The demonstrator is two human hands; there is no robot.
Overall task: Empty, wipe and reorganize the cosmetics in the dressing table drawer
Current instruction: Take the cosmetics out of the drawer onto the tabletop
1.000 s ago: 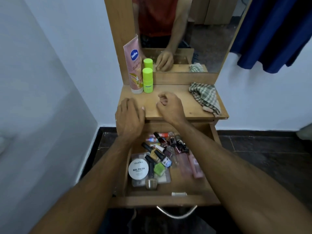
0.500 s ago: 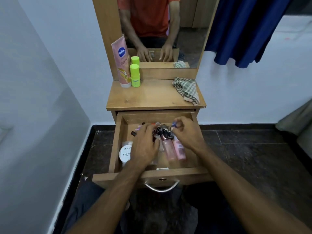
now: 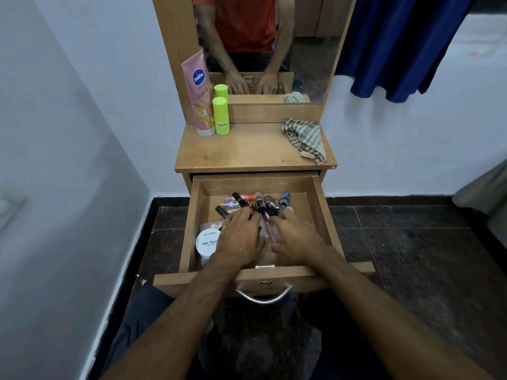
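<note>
Wooden drawer front [image 3: 192, 282] sits nearest me, pulled fully out with its metal handle [image 3: 264, 295] hanging below, and both my arms reach over it. A second ago my hands were up on the tabletop; now they are down inside the drawer [image 3: 319, 212], so I judge the emptying step is only starting. My left hand [image 3: 240, 242] lies over the middle of the clutter with its fingers curled down among the small bottles, but I cannot tell whether it has hold of any one of them. My right hand [image 3: 297, 238] rests just beside it, fingers bent over a pink bottle [image 3: 274, 233], and again the hold itself is hidden. A white nail polish remover tub [image 3: 206, 244] lies against the left wall of the drawer, partly under my left wrist. Beyond my fingertips a heap of nail polish bottles [image 3: 260, 202] lies untouched. Farther off, the tabletop [image 3: 247, 149] holds a pink lotion tube [image 3: 199, 94] and a green bottle [image 3: 220, 115] at the back left, and a checked cloth [image 3: 304, 137] at the right, ready for wiping. Behind them stands the mirror [image 3: 310, 50].
</note>
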